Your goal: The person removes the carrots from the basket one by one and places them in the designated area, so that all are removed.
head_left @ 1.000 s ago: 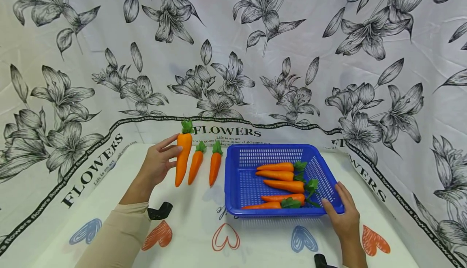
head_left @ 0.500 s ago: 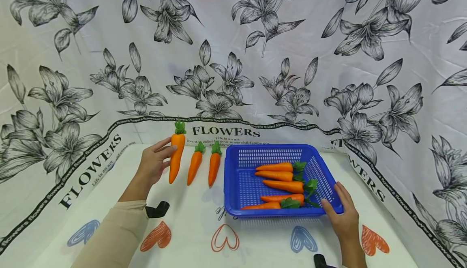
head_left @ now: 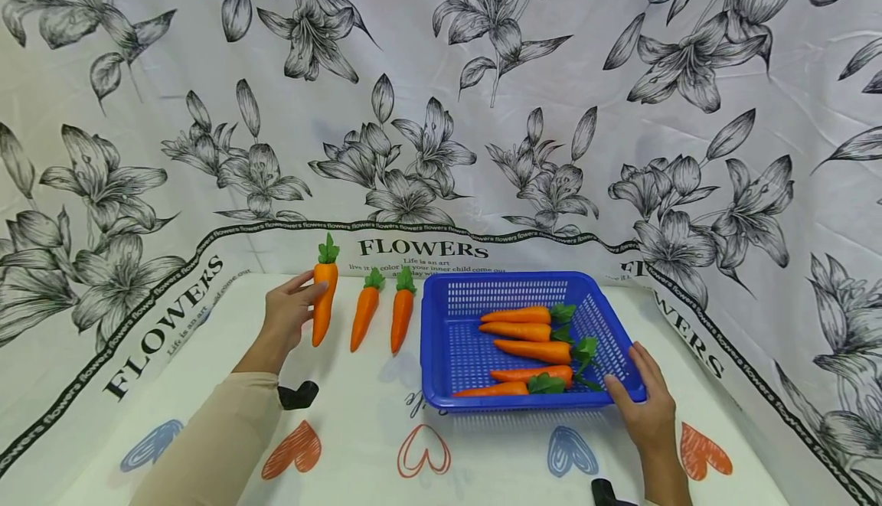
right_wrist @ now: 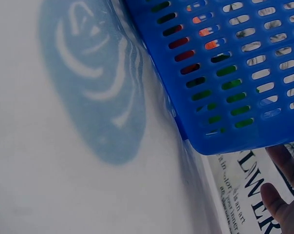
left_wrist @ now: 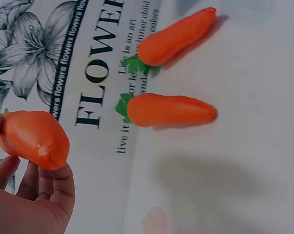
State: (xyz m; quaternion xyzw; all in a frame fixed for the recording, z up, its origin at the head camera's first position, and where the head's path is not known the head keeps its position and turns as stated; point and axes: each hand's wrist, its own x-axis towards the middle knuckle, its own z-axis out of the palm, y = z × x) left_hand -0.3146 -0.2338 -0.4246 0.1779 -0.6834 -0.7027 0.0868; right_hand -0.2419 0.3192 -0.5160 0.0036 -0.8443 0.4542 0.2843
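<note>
My left hand (head_left: 284, 313) pinches a plastic carrot (head_left: 324, 303) with green leaves, upright with its tip down. In the left wrist view this carrot (left_wrist: 37, 139) shows end-on between thumb and fingers. To its right, two more carrots (head_left: 365, 318) (head_left: 403, 321) lie side by side on the table, leaves to the back. A blue slatted basket (head_left: 430, 353) stands at the right with several carrots (head_left: 530, 350) lying inside, leaves to the right. With fairly straight fingers, my right hand (head_left: 648, 410) rests at the basket's front right corner; the right wrist view shows it only partly.
The white table cover (head_left: 358, 445) has printed hearts (head_left: 423, 451). Behind and at both sides hangs a floral curtain (head_left: 413, 54) with the word FLOWERS along its lower band. Dark wrist mounts (head_left: 298, 395) show under both wrists.
My left hand has moved slightly left with the carrot, away from the two on the table. The right hand and basket stay put; the head view shifts a little.
</note>
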